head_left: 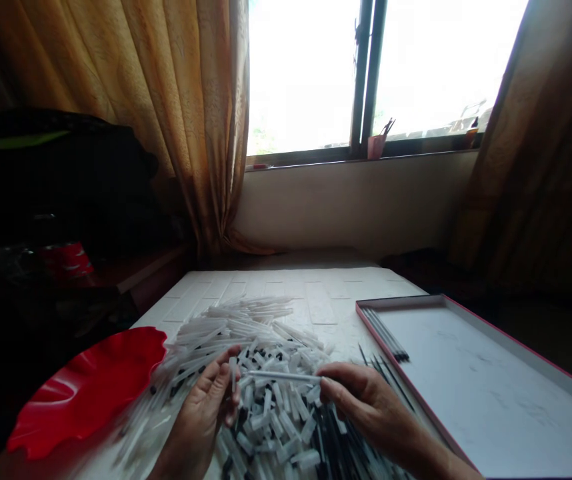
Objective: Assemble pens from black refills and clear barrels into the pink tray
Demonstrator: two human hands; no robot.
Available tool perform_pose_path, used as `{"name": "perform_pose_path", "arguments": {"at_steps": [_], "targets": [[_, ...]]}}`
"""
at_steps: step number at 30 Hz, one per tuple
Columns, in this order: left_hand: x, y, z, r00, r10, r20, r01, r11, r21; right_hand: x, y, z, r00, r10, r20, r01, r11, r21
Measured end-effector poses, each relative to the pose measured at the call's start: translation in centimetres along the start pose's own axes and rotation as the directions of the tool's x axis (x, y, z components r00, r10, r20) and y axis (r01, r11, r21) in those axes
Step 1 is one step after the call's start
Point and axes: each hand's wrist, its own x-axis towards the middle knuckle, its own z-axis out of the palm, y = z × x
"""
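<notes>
My left hand (201, 407) pinches a small translucent pen cap (233, 375) between thumb and fingers. In my right hand (366, 397) is a slim whitish pen (286, 378), gripped near its right end. Its tip points left and comes close to the cap; whether they touch I cannot tell. Beneath both hands lies a heap of loose translucent pen caps (279, 427). Clear pen barrels (211, 337) spread behind and left of my left hand. Dark thin refills (336, 440) lie below my right hand.
A shallow red-edged tray (506, 373) stands on the right, with several pens (383, 333) lined up along its left side. To the left is a red wavy-rimmed bowl (91, 393). The white table (326, 293) ends before a window wall with curtains (186, 100).
</notes>
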Motion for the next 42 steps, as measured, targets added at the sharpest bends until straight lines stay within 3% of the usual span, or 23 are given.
{"name": "perform_pose_path", "arguments": {"at_steps": [4,15,27,31,36,42], "targets": [[-0.2,0.4,0.1,0.994,-0.104,0.025,0.107,0.976,-0.187,-0.3,0.2,0.8,0.998,-0.049,0.028,0.05,0.997,-0.051],[-0.1,0.1,0.0,0.998,-0.049,-0.027,0.045,0.991,-0.128,-0.6,0.6,1.2,0.996,-0.089,0.016,0.091,0.982,-0.163],[0.1,-1.2,-0.5,0.992,-0.062,0.112,0.055,0.996,0.065,-0.3,1.1,1.0,0.998,-0.01,0.063,0.019,0.989,-0.149],[0.4,-1.5,-1.2,0.964,-0.119,0.238,0.086,0.986,0.145,0.0,1.5,-0.1,0.996,0.026,0.088,-0.012,0.988,-0.154],[0.9,-2.1,-1.6,0.882,-0.279,0.38,0.216,0.956,0.201,0.0,0.9,-1.2,0.968,0.074,0.238,-0.019,0.974,-0.227],[-0.1,-2.1,-1.0,0.86,-0.284,0.424,0.225,0.957,0.185,-0.7,1.8,0.6,0.953,0.019,0.302,0.06,0.967,-0.249]]}}
